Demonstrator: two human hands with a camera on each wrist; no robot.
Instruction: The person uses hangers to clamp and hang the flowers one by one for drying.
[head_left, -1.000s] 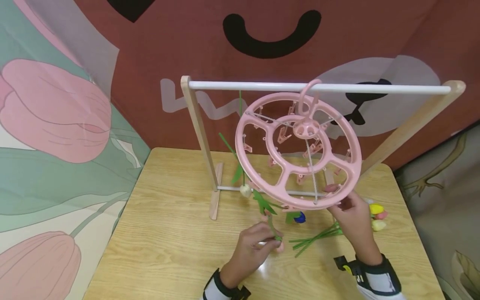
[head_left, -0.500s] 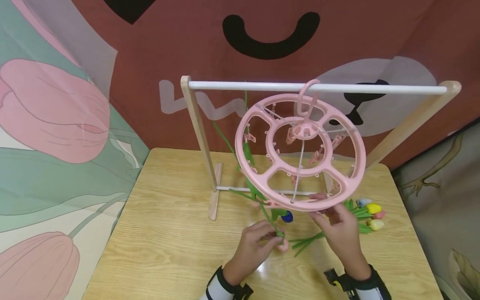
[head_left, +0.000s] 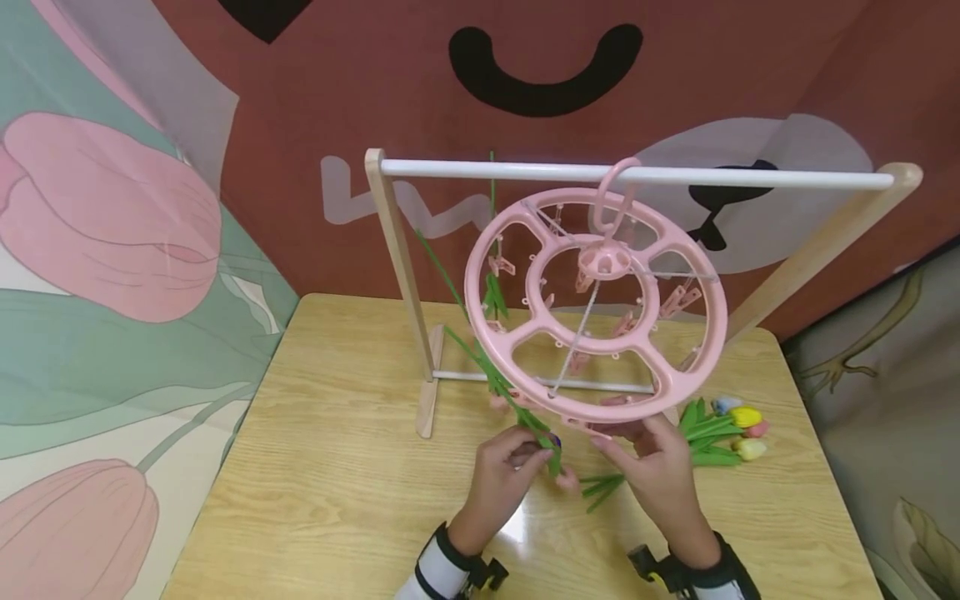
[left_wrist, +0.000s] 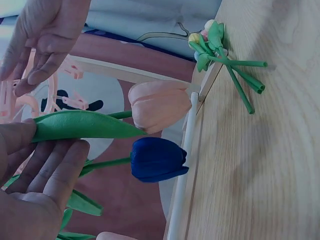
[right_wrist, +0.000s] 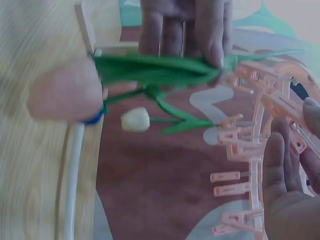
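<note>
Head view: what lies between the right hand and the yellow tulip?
In the head view, green leaves lie between the right hand and yellow tulip.

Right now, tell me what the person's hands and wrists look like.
The left hand and right hand are gloveless. Each wrist has a black strap with white cloth and a small black gadget; the right wrist also shows a bit of yellow. I can't read any markings.
</note>
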